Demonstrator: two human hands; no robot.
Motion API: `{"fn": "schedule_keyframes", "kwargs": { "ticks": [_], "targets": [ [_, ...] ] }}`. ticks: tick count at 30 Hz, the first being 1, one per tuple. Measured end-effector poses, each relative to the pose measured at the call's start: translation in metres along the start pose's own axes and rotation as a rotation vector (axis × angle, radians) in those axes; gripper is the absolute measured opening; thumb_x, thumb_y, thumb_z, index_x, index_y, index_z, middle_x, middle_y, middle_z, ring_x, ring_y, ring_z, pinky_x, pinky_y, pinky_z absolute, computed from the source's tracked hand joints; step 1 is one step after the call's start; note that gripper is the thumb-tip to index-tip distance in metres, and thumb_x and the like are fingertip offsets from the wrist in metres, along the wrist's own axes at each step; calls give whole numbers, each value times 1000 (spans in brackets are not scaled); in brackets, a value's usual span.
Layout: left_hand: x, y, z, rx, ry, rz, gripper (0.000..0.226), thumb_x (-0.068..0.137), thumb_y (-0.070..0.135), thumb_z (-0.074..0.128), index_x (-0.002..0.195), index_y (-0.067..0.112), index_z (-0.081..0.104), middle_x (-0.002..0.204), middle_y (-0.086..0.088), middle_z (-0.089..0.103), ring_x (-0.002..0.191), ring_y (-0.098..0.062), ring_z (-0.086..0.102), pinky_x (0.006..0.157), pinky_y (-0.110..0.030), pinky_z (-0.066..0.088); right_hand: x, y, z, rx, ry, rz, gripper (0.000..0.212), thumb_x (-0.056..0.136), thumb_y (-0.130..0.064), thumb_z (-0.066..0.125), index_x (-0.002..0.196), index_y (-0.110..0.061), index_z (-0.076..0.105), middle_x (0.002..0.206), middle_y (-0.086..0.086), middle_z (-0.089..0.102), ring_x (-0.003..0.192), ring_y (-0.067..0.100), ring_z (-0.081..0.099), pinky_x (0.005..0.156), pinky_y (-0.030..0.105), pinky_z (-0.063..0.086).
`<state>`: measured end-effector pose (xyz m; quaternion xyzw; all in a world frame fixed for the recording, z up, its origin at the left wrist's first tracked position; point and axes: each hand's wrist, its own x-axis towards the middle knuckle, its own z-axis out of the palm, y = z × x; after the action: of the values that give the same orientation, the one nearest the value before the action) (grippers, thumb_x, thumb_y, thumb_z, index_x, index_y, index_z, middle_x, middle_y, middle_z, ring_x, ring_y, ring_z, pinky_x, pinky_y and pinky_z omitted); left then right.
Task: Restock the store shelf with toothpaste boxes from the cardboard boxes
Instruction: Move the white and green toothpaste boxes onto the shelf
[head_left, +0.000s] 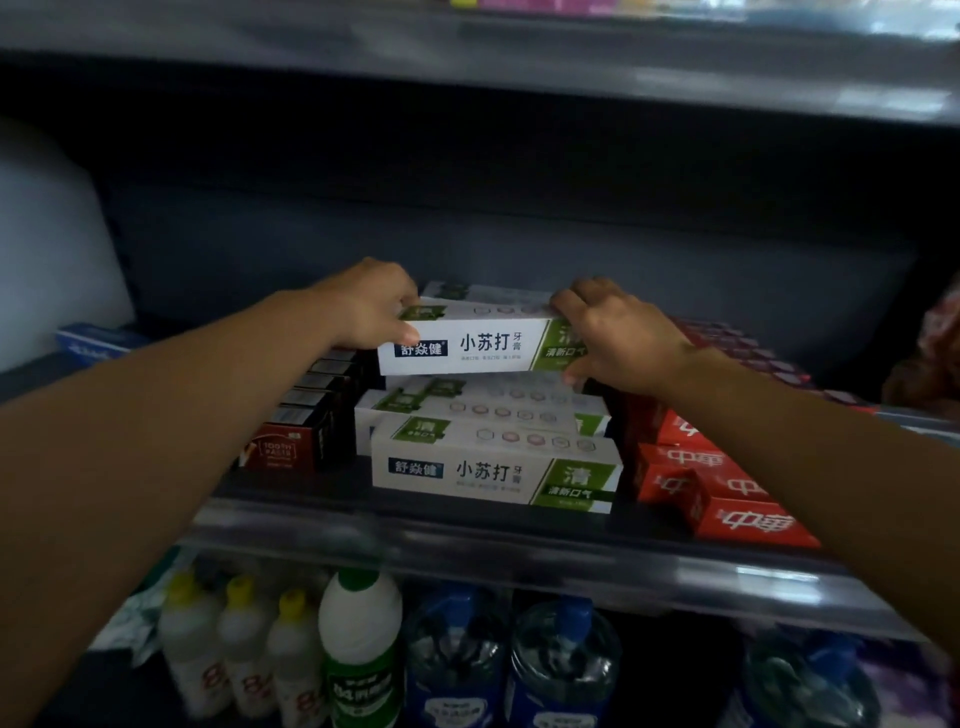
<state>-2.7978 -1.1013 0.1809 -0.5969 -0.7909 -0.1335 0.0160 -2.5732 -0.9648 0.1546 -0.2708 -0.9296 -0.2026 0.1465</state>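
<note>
While pinching the white-green toothpaste box end to end, left hand and right hand equally near, long axis crosswise, hovering above the matching stack, behind the shelf lip.

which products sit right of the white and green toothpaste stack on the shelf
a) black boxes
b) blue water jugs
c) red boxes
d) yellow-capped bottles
c: red boxes lie to the right of the white and green toothpaste stack, while the black boxes are on its left and the bottles stand on the shelf below.
</note>
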Motion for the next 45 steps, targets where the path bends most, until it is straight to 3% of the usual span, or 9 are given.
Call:
{"fn": "schedule_keyframes", "kwargs": {
  "ticks": [13,19,24,31,33,35,38,42,45],
  "targets": [
    [79,-29,30,-29,-30,145,38,86,22,70,120,6,63,118,-12,61,105,-27,57,89,-34,47,32,5,38,-15,-75,148,79,72,-34,80,135,-11,39,127,11,46,119,27,40,88,43,47],
    [96,-43,49,-39,-47,162,30,84,22,71,111,10,68,104,-7,64,90,-22,56,74,-27,41,48,5,54,23,-182,147,74,77,-27,76,139,-14,38,132,9,45,123,26,43,94,39,44],
    [101,-50,45,-63,8,142,54,78,22,78,127,10,60,127,-9,59,114,-26,56,96,-34,45,60,12,53,44,-186,136,61,82,-23,71,137,-19,43,126,5,48,115,23,49,93,40,46],
    [116,-56,46,-5,81,162,29,75,8,79,102,8,72,103,-8,66,92,-21,59,75,-24,40,66,17,65,27,-165,162,54,89,-21,62,139,-18,42,130,7,48,117,25,50,95,42,46],
    [120,-56,49,44,93,174,11,77,9,77,85,7,71,94,-9,64,90,-26,60,72,-24,39,68,19,67,3,-158,160,53,88,-22,62,138,-18,43,129,7,48,115,26,51,94,42,47],
    [122,-57,50,75,94,189,14,78,9,76,71,9,64,85,-8,60,88,-27,60,69,-24,38,71,19,67,-5,-156,164,50,88,-22,63,135,-18,47,126,6,49,113,25,51,92,42,48],
    [123,-56,48,99,87,200,7,78,8,75,77,8,69,83,-7,61,83,-24,58,68,-24,37,75,19,67,6,-170,175,46,87,-21,63,131,-17,50,123,6,50,110,25,52,92,42,48],
    [124,-54,50,126,87,200,35,80,3,71,54,12,49,63,-3,47,71,-23,50,63,-24,33,76,19,68,9,-170,186,40,88,-21,63,126,-16,52,121,7,51,109,26,53,89,43,49],
    [125,-55,53,127,94,197,9,82,1,66,73,1,66,78,-10,57,81,-28,57,65,-26,39,76,19,68,7,-163,187,39,88,-21,62,126,-16,52,120,6,51,108,25,53,88,39,48]
  ]
}}
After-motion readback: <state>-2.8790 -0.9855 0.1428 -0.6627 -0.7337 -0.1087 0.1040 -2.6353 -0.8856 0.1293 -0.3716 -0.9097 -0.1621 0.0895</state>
